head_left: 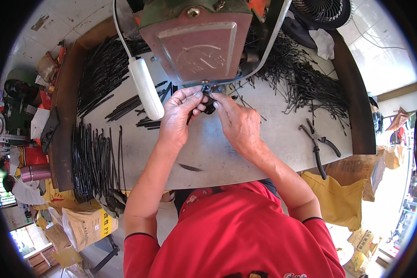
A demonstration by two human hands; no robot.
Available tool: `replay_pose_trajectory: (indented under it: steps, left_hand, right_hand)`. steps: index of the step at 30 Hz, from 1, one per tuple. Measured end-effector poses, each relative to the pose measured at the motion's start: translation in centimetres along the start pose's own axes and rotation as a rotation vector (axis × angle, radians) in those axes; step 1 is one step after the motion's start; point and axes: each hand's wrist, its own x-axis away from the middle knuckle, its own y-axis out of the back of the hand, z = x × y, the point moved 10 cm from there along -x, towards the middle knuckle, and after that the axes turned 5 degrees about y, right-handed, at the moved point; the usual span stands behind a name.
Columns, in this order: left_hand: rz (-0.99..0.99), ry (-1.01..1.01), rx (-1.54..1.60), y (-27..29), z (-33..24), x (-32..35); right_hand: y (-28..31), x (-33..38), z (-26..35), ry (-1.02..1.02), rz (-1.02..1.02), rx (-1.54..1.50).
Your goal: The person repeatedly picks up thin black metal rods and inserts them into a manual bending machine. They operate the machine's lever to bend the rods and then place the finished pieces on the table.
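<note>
Both hands meet just under the head of a bench machine (197, 48) with a reddish front cover. My left hand (177, 113) is closed, thumb and fingers pinching a small dark piece (209, 105) at the machine's working tip (206, 87). From the other side, my right hand (242, 123) is closed on the same dark piece, its index finger and thumb close to the tip. Fingers cover most of the piece, so its exact kind cannot be made out. Short bundles of thin black rods (125, 109) lie left of my left hand.
Thin black rods (85, 157) pile along the table's left side, with a tangled heap (306, 78) at the right back. Pliers (316, 139) lie at the right edge. A white lamp (146, 88) hangs by my left hand. A fan (322, 11) stands far right.
</note>
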Motion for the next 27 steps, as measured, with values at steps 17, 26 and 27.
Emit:
replay_pose_trajectory:
  steps: [17,26,27]
  left_hand:
    - [-0.043,-0.079,0.002,0.11,0.23,-0.12]
    - [-0.061,-0.080,0.012,-0.18,0.09,0.14]
    - [-0.060,-0.081,0.010,-0.11,0.11,0.11]
  right_hand:
    - [-0.70,0.30,0.03,0.036,-0.052,0.027]
    - [-0.33,0.42,0.19,-0.002,-0.028,0.054]
    - [-0.32,0.41,0.22,-0.001,-0.028,0.053]
